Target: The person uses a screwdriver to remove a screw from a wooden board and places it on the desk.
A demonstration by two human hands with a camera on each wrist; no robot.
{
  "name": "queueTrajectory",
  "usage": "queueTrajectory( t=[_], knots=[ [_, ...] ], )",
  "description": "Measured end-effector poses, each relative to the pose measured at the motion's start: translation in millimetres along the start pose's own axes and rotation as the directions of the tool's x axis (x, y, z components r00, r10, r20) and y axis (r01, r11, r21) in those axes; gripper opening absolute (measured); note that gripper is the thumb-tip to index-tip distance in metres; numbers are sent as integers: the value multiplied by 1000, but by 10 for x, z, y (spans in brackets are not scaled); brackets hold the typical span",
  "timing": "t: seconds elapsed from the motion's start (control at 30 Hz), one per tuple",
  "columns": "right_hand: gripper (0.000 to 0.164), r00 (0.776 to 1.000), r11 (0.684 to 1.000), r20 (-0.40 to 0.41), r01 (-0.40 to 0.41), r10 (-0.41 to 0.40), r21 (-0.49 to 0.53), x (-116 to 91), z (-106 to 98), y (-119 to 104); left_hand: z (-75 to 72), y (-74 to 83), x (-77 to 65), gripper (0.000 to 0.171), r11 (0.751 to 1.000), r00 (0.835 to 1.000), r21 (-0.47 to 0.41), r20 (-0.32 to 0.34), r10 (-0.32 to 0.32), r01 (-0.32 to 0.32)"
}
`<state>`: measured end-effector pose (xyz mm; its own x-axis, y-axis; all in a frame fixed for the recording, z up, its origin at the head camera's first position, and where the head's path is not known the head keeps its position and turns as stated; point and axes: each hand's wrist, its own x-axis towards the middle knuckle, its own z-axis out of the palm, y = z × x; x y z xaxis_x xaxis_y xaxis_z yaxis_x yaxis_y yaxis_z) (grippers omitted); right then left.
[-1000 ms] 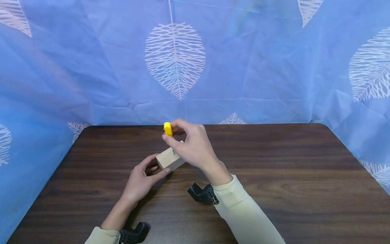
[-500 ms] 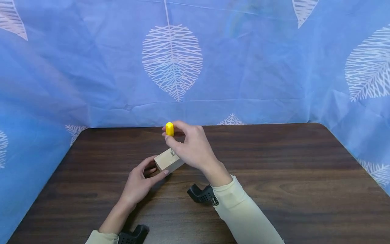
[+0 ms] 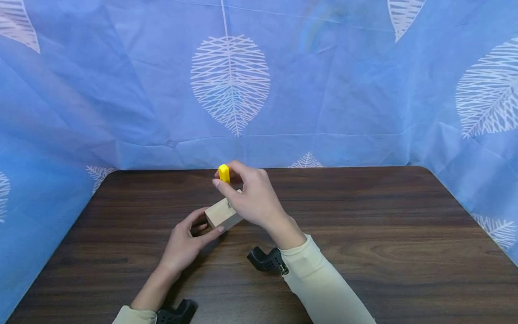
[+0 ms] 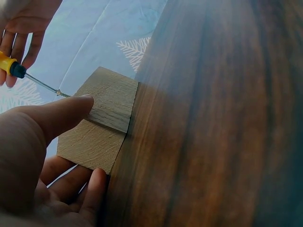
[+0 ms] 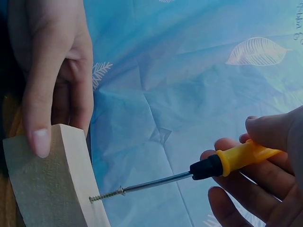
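In the head view my left hand (image 3: 184, 245) grips a pale wooden block (image 3: 222, 213) on the table, with the thumb on the near side and the fingers behind it. My right hand (image 3: 256, 195) holds a screwdriver by its yellow handle (image 3: 224, 173) between thumb and fingers. From the right wrist view, the metal shaft (image 5: 158, 182) ends at the head of a screw (image 5: 106, 195). The screw's tip sits in the block's face, and most of its thread is still outside. The left wrist view shows the block's end (image 4: 106, 101) under my left thumb.
A dark wood-grain table (image 3: 384, 234) lies under both hands. Behind it hangs a blue cloth (image 3: 344, 90) with white leaf prints. Black wrist mounts (image 3: 265, 259) stick out beside both cuffs.
My right thumb and fingers have shifted slightly on the screwdriver handle. The block and my left hand keep nearly the same place, while the head view has moved a little.
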<state>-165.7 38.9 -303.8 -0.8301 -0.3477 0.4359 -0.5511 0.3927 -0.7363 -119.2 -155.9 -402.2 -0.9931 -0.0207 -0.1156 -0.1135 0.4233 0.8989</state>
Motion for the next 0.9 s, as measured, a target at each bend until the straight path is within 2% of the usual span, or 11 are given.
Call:
queueTrajectory(
  t=[0.1, 0.23, 0.33, 0.57, 0.73, 0.9],
  knots=[
    [15, 1000, 1000, -3, 1, -1, 20, 6, 68, -32, -86, -25, -47, 68, 1000, 1000, 14, 10, -13, 13],
    [20, 998, 998, 65, 20, -24, 64, 38, 234, -95, -294, -84, -178, 76, 993, 997, 90, -12, -78, 78],
    [22, 996, 997, 84, 21, -28, 78, 48, 291, -118, -368, -100, -199, 79, 988, 995, 117, -15, -95, 96],
    [17, 999, 999, 32, 31, -32, 31, 15, 114, -55, -173, -34, -95, 75, 997, 999, 61, 14, -43, 42],
    [18, 999, 999, 21, 38, -38, 18, 8, 55, -35, -110, -17, -76, 74, 998, 999, 47, 14, -30, 29],
    [30, 1000, 999, -2, -26, 26, 33, -34, -43, -12, -6, -9, -28, 72, 1000, 1000, 14, 29, -7, 6]
  ],
)
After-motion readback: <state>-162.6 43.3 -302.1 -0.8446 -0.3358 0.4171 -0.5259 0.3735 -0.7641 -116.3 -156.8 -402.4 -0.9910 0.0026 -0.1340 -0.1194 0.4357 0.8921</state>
